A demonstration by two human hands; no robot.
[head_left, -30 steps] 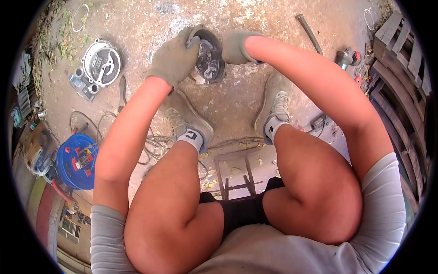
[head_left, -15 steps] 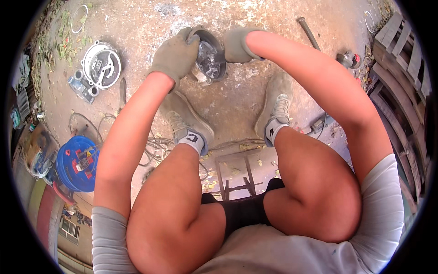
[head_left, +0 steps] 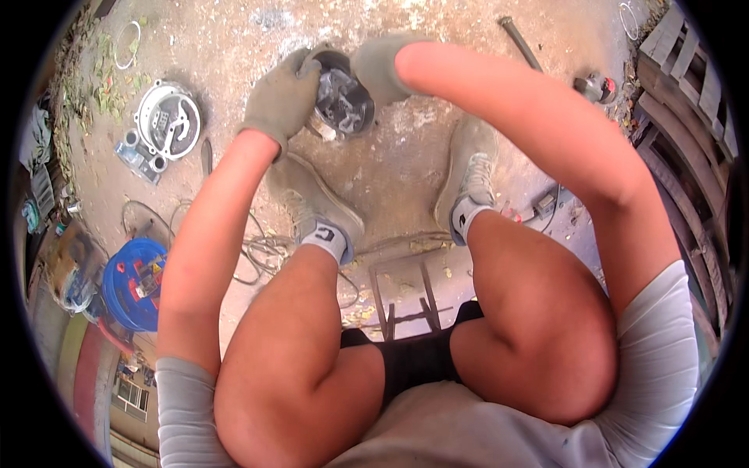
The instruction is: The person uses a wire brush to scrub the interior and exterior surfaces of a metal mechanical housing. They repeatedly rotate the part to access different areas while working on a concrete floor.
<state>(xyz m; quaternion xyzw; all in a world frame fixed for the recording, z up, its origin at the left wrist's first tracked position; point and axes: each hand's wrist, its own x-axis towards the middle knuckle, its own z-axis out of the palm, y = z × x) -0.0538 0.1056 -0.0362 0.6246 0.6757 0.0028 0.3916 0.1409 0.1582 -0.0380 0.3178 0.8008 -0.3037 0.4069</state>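
Note:
Between my gloved hands is a round, dark metal housing [head_left: 360, 117] with jagged, silvery metal inside, on or just above the ground. My left hand [head_left: 282, 95] is closed on its left rim, with the fingertips over the upper edge. My right hand [head_left: 384, 69] is curled at the housing's upper right, its back toward me and its fingers mostly hidden. A dark piece reaches from that hand over the inside of the housing; I cannot make out what it is. A pale block-like bit [head_left: 321, 129] shows at the housing's lower left side.
At left lie a round, pale metal casing [head_left: 168, 121], a small metal part [head_left: 139, 158] and a dark bar [head_left: 207, 158]. A blue reel [head_left: 129, 288] and loose cable [head_left: 261, 257] are nearer. A metal pipe [head_left: 520, 43], power tool [head_left: 594, 87] and wooden pallets [head_left: 686, 70] are at right.
My right hand has moved left, closer to the housing and partly over its right rim. Housing and left hand sit slightly further left in view, as do some ground objects.

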